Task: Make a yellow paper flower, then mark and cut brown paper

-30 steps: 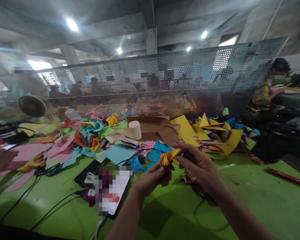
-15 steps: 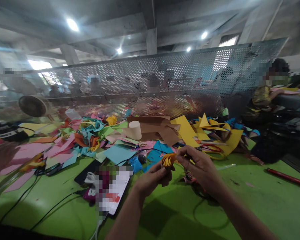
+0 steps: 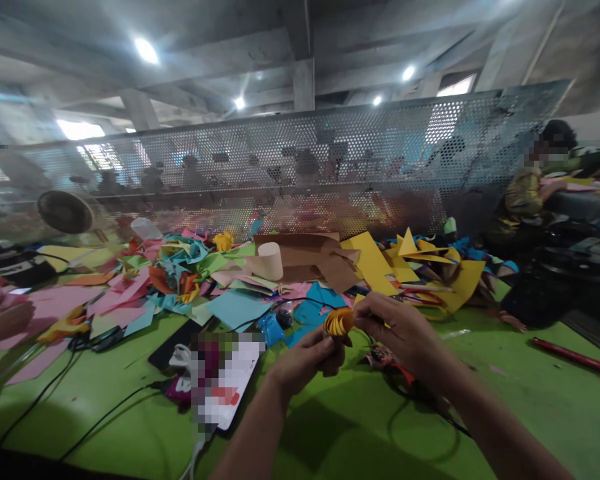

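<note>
A small yellow-orange folded paper piece (image 3: 337,323), with stacked curved layers, is held above the green table. My left hand (image 3: 307,360) grips it from below, thumb against its lower side. From the right, my right hand (image 3: 393,327) pinches its other end, with the fingertips closed and partly hidden. Below my right hand lies a tangle of dark cable with a red-handled tool (image 3: 405,375), largely covered by the hand. A small blue item (image 3: 273,329) rests just left of the paper piece.
Coloured paper scraps (image 3: 180,257) cover the table's back, around a white roll (image 3: 270,261) and yellow sheets (image 3: 367,263). A phone (image 3: 243,373) and cables lie left; a red pen (image 3: 573,355) lies right. Another person's hand (image 3: 5,323) is at far left. Perforated metal panel (image 3: 280,160) stands behind.
My right hand has shifted slightly, and more of the yellow paper's side shows. At far left, the other person's hand has moved a little lower and changed pose.
</note>
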Tool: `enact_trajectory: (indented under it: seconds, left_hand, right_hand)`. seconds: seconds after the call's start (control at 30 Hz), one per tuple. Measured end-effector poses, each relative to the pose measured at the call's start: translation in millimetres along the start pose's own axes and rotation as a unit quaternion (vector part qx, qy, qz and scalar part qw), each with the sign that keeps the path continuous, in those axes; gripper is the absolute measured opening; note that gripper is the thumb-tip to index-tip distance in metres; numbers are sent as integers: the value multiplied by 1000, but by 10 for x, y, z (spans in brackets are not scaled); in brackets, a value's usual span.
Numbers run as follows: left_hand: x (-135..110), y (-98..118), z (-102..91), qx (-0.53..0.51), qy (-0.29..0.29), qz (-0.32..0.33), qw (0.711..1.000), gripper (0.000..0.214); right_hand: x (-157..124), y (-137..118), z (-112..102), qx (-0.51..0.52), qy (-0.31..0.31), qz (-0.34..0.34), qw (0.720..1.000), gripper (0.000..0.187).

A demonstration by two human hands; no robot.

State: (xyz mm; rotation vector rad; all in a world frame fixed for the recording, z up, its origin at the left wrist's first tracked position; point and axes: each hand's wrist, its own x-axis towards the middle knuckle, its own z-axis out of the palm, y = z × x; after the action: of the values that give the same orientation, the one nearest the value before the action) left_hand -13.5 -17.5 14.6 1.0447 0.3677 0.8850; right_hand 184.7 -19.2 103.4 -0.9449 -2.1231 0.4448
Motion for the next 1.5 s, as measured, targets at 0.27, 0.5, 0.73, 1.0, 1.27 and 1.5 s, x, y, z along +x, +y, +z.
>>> enact_trajectory:
  seconds: [0.27,0.5,0.73,1.0,1.27,1.5]
  left_hand:
    - [7,-8,5,-5,-4,0,1000,43]
    - [7,-18,-5,3,23,-10,1000,46]
    - [13,-39,-19,12,25,-9,1000,43]
    - [8,-46,-27,10,23,-16,1000,41]
    - [18,-51,-22,40,44,-20,998,49]
    - [29,-1,8,112,97,2,989,61]
  right_hand:
    - [-12,37,1,-8,-10,-14,1000,21]
    - [-6,52,7,-11,-15,-15,1000,21]
    - [-29,88,27,-22,-22,-13,999,21]
    - [-44,136,44,-10,-31,-14,999,21]
    - [-73,159,46,-15,-22,-9,1000,20]
    - [-102,178,80,52,20,51,997,21]
